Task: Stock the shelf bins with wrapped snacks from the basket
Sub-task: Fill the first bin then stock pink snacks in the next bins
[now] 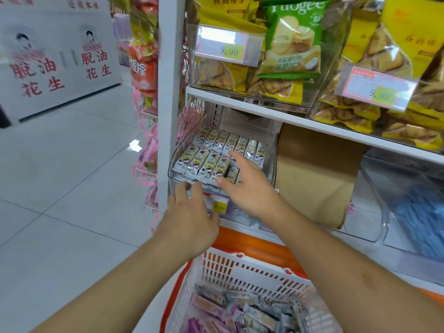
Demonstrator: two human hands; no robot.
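A clear plastic shelf bin [176, 152] on the lower shelf holds two rows of small wrapped snacks [204, 162] with cartoon faces. My right hand [247, 186] reaches into the bin, fingers spread flat over the front-row snacks. My left hand [189, 212] is at the bin's front lip, fingertips curled on its edge near the yellow price tag [219, 206]. Below, a white basket [230, 272] with orange trim holds several loose wrapped snacks [252, 313] in grey and pink wrappers.
A brown cardboard box [317, 174] stands right of the bin. Another clear bin [382, 231] with blue packs sits far right. Upper-shelf bins hold yellow and green snack bags [290, 44]. Tiled floor [72, 188] lies to the left.
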